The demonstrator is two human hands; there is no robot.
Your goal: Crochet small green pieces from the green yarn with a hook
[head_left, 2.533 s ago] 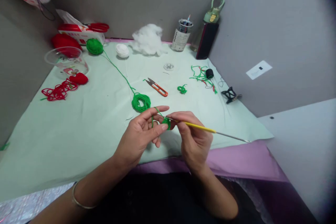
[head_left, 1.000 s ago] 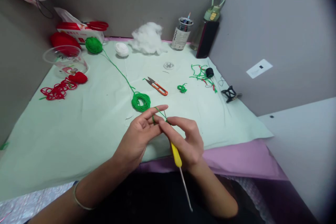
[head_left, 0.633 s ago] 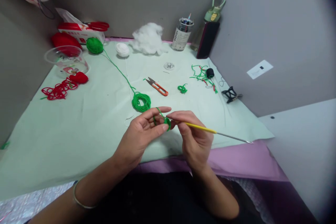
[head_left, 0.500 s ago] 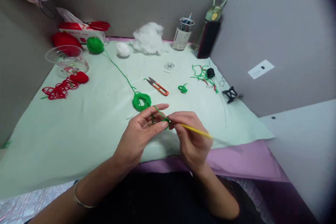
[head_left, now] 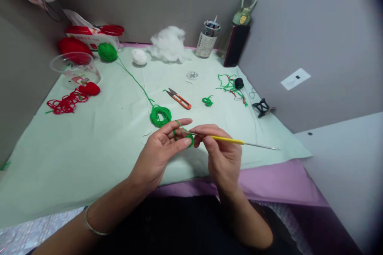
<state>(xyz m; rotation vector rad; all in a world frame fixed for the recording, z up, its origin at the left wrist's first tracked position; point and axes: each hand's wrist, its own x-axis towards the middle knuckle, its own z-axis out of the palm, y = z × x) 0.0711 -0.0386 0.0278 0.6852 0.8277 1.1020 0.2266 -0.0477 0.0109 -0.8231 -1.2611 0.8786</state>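
Observation:
Between the thumb and fingers of my left hand [head_left: 163,149] is a small green crocheted piece [head_left: 190,140], with green yarn running over the raised index finger. My right hand [head_left: 223,153] grips a crochet hook [head_left: 229,140] with a yellow handle and metal ends. One thin end of the hook reaches to the green piece; the other points right over the cloth. Just beyond my left hand lies a loose coil of green yarn [head_left: 160,116], whose strand leads back to a green yarn ball [head_left: 107,52].
Orange snips [head_left: 179,99] lie beyond my hands, beside a small green knotted piece [head_left: 207,101]. Red yarn [head_left: 67,101] and a clear plastic cup [head_left: 76,69] are at left. White stuffing [head_left: 170,44], a pen holder [head_left: 206,42] and a phone [head_left: 236,46] line the back.
The crochet hook has turned from slanting down toward the right to nearly level, and its far metal end now shows sharply. My left hand has barely moved.

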